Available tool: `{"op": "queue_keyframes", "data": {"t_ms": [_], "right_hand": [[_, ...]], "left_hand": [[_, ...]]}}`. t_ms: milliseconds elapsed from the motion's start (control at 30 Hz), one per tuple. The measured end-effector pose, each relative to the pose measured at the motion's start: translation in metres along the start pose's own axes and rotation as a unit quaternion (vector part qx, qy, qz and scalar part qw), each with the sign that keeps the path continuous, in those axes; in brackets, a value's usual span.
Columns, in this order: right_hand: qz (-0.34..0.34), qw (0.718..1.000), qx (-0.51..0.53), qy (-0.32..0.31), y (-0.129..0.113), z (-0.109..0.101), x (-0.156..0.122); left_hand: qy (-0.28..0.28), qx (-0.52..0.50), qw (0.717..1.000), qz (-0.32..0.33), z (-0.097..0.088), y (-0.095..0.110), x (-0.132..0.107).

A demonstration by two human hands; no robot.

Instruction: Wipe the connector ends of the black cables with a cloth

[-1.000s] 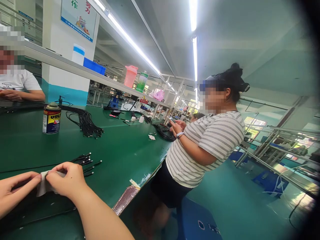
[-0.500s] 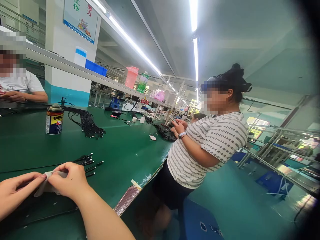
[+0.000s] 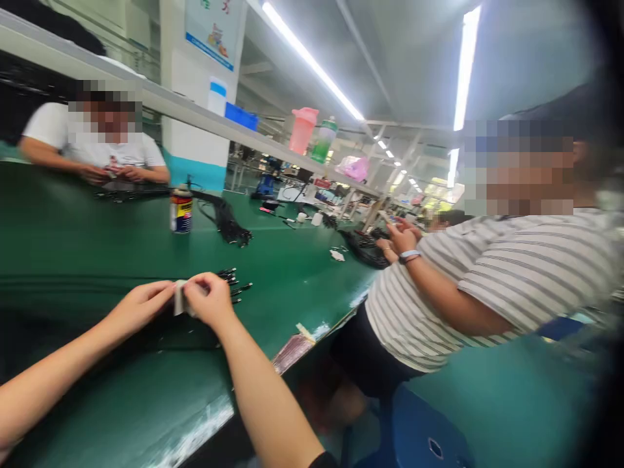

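Both of my hands meet over the green bench, pinching a small whitish cloth. My left hand grips its left edge between thumb and fingers. On the other side, my right hand is closed around the cloth, which partly hides behind the fingers. Just beyond the right hand, several black cables with metal-tipped plugs lie on the bench. Whether the cloth is wrapped around a cable cannot be made out.
A spray can stands farther back beside a bundle of black cables. A co-worker in a striped shirt stands at the bench's right edge, near a blue stool. Another person sits across, below a shelf.
The view has swung left, so the bench and hands appear farther right and the seated person shows more fully. Both hands stay on the cloth, close together.
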State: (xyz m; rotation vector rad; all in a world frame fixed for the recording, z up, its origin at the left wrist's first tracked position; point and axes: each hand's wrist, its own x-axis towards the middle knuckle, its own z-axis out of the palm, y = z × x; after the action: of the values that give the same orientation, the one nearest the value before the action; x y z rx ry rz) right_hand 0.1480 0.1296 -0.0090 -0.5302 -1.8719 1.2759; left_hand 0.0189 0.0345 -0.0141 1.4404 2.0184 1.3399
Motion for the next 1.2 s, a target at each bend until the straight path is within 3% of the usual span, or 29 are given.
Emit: {"op": "queue_keyframes", "data": {"t_ms": [67,133,267,433,733,967,1200], "right_hand": [[-0.003,1.0,0.021,-0.008,0.001,-0.001,0.002],[-0.012,0.999,0.044,-0.019,0.003,-0.001,0.005],[-0.008,0.995,0.082,-0.048,0.008,-0.002,0.007],[-0.02,0.998,0.025,-0.05,0.012,-0.006,0.01],[-0.015,0.999,0.006,-0.05,0.009,-0.007,0.009],[-0.01,1.0,-0.005,-0.021,0.002,-0.003,0.006],[0.027,0.999,0.009,-0.028,0.007,-0.004,0.009]], "left_hand": [[0.002,-0.037,0.998,0.045,0.0,0.019,-0.005],[0.016,-0.034,0.999,0.038,0.001,0.026,-0.007],[0.064,0.032,0.994,0.078,0.003,0.023,-0.011],[0.1,0.117,0.984,0.094,0.002,0.021,-0.016],[0.095,0.193,0.97,0.111,0.002,0.021,-0.018],[0.091,0.196,0.967,0.132,0.001,0.027,-0.021],[0.067,0.208,0.972,0.088,-0.002,0.017,-0.016]]}}
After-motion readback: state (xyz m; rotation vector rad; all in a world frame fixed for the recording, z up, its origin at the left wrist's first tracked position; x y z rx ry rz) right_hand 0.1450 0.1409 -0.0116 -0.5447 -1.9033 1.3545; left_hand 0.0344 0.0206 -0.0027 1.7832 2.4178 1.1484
